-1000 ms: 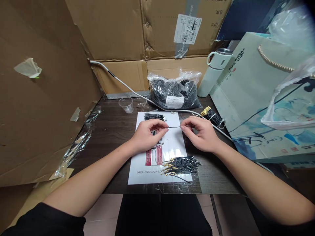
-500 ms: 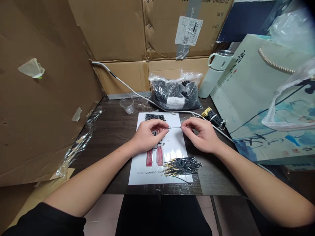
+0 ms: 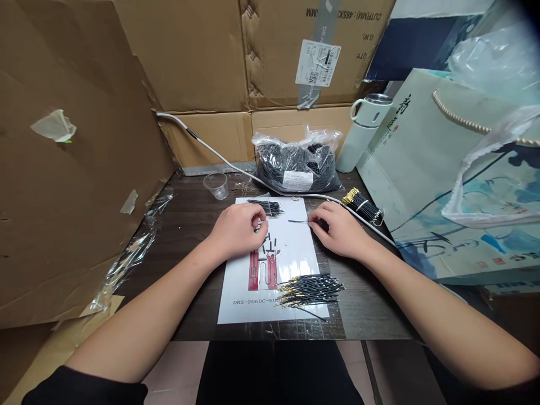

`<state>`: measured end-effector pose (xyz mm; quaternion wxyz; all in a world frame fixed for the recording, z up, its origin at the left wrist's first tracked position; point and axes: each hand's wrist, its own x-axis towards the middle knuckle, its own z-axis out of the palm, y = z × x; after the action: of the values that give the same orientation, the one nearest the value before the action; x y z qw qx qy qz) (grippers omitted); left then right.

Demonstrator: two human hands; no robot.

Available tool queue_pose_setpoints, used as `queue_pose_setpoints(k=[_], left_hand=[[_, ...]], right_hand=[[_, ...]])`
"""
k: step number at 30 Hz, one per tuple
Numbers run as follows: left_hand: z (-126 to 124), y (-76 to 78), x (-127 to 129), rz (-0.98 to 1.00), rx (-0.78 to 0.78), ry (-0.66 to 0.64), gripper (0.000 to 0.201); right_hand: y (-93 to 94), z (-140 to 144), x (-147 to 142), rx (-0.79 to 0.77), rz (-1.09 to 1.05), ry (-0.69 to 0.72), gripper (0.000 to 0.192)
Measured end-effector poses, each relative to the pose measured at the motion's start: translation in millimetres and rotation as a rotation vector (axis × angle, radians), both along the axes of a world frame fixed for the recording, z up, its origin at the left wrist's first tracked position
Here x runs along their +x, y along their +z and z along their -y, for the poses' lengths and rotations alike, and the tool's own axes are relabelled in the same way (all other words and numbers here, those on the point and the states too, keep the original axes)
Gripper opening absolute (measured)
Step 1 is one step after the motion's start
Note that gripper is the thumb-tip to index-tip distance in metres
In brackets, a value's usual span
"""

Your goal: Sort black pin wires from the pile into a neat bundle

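Note:
Pinched between the thumb and fingertips of my right hand (image 3: 340, 229) is a short thin black wire (image 3: 297, 221), which points left above the white printed sheet (image 3: 295, 250). My left hand (image 3: 237, 229) is apart from the wire, with its thumb and fingers curled together; whatever they hold is hidden. Just beside those fingertips several small black tube pieces (image 3: 270, 243) lie on the sheet. Behind them is a small stack of black wires (image 3: 275, 208). Nearer to me a loose pile of black wires with gold-coloured ends (image 3: 312, 289) rests across the sheet's right edge.
At the back stand a clear bag of black wires (image 3: 295, 163), a plastic cup (image 3: 216, 185) and a pale bottle (image 3: 363, 135). A tied wire bundle (image 3: 363, 205) lies beside the grey cable (image 3: 316, 196). Cardboard (image 3: 84, 169) walls the left; a paper bag (image 3: 422, 157) stands right.
My left hand has let go of the wire's left end and moved left and slightly down to the small tube pieces. My right hand keeps its pinch on the wire.

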<state>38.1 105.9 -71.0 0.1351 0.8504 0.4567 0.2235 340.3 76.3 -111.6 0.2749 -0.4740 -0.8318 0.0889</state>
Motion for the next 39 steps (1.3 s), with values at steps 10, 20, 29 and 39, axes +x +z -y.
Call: queue_pose_setpoints(k=[10, 20, 29, 39], left_hand=[[-6.9, -2.0, -5.8, -0.155, 0.018, 0.009, 0.013], [-7.6, 0.6, -5.6, -0.128, -0.066, -0.007, 0.01], [-4.4, -4.1, -1.4, -0.166, -0.064, -0.046, 0.011], [14.0, -12.6, 15.9, 0.263, -0.168, -0.125, 0.005]], right_hand=[[36.7, 32.8, -18.6, -0.183, 0.004, 0.214, 0.003], [47.5, 50.5, -28.6, -0.408, 0.119, 0.475, 0.018], [46.8, 50.6, -27.1, -0.379, 0.141, 0.497, 0.018], [43.3, 48.3, -27.7, -0.305, 0.143, 0.415, 0.015]])
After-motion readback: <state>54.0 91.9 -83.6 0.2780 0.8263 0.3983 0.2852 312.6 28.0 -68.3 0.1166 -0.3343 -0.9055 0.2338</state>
